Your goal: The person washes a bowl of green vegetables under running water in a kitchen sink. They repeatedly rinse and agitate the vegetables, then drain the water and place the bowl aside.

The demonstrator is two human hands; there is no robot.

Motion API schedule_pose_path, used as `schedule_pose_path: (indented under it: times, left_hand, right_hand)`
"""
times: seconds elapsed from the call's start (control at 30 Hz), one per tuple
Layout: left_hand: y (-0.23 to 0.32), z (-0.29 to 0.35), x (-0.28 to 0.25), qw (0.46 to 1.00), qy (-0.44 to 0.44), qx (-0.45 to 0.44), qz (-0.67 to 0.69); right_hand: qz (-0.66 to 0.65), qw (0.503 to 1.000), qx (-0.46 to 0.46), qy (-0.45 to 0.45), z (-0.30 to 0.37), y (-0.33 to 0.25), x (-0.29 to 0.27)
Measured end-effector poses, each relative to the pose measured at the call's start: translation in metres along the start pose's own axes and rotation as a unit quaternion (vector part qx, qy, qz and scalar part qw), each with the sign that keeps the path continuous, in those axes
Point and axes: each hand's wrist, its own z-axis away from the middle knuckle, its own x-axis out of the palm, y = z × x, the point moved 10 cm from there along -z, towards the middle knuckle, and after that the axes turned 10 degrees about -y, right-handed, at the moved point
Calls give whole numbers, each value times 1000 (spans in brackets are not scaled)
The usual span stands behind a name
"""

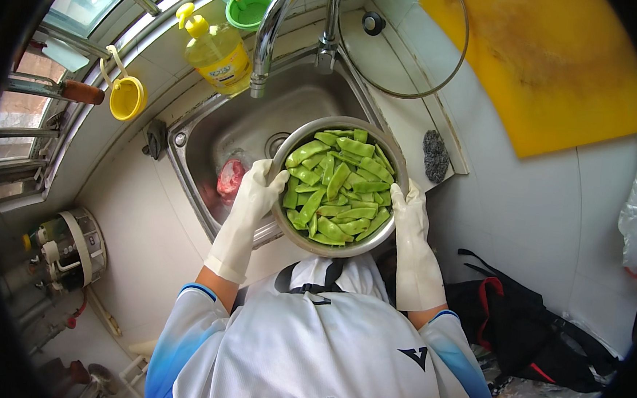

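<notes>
A round metal bowl [287,230] full of cut flat green beans [337,187] is held level over the near right part of the steel sink [213,130]. My left hand [262,185], in a white rubber glove, grips the bowl's left rim. The right rim is gripped by my right hand [410,208], gloved the same way. Inside the sink, left of the bowl, lies a piece of raw red meat [230,179], seemingly in a clear plastic bag. The chrome faucet [259,64] arches over the sink's far side, its spout beyond the bowl.
A yellow dish soap bottle [221,58] stands behind the sink. Green [248,9] and yellow [126,98] plastic cups are by the window. A dark scouring pad [435,155] lies right of the sink. A yellow cutting board [545,74] is at far right, a black bag [515,320] at near right.
</notes>
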Motion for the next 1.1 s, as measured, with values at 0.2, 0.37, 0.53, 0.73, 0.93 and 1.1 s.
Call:
schedule_pose_path:
  times: [0.2, 0.37, 0.53, 0.73, 0.93, 1.1]
  left_hand:
    - [6, -3, -19, 997, 37, 51, 51]
    - [2, -29, -42, 983, 54, 118, 128]
    - [43, -26, -47, 982, 51, 140, 119]
    - [85, -15, -45, 962, 63, 265, -12]
    - [119, -4, -34, 895, 32, 415, -164]
    - [144, 6, -9, 856, -47, 419, -300]
  right_hand:
    - [-52, 999, -15, -5, -4, 8, 4]
    - [-85, 996, -18, -19, -9, 14, 7]
    - [-142, 990, 14, -13, -4, 12, 8]
    - [-152, 988, 21, -17, -5, 12, 10]
    - [-77, 996, 27, -19, 0, -9, 4]
    - [-64, 998, -6, -5, -3, -7, 2]
